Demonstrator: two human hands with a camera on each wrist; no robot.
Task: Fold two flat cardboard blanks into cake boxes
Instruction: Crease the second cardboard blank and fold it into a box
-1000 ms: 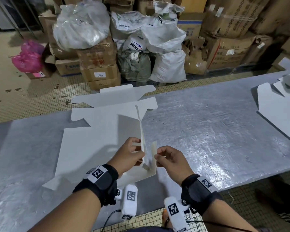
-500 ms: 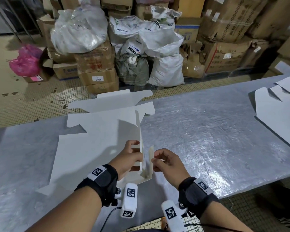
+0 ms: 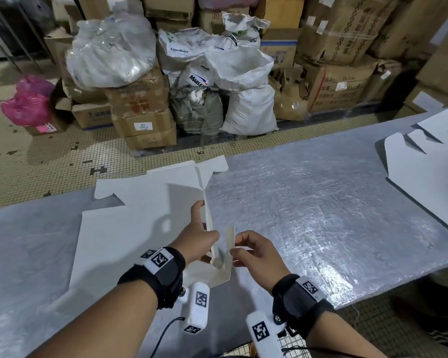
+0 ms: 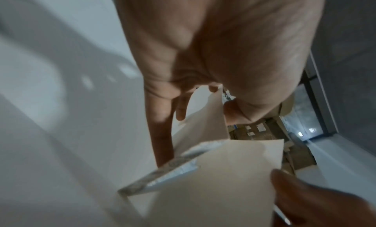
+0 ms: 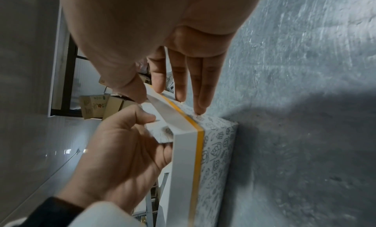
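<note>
Item 1, nearest: the person's right hand, thumb and forefinger pinching the short upturned corner tab of the white die-cut cardboard blank. The other fingers lie straight along the printed outer face, seemingly to brace the fold while the tab is steered inward.

Item 2, just beside it: the left hand, thumb and fingers closed on the long raised side wall of the same blank. It holds the wall upright, seemingly so that the tab can tuck against it and form the box's near right corner. The right wrist view shows a yellow stripe and small grey line drawings on the outer face.

Item 3: the rest of that blank, lying flat on the grey wrapped table to the left of the hands, its far flaps reaching the table's far edge. By my judgement only this one corner is under way; the other walls lie unfolded.

Item 4, well apart at the table's right end: further flat white cardboard blanks, overlapping, presumably stock for the second box.

Item 5, beyond the table on the tiled floor: stacked brown cartons, white woven sacks, a clear plastic bag, a pink bag.
</note>
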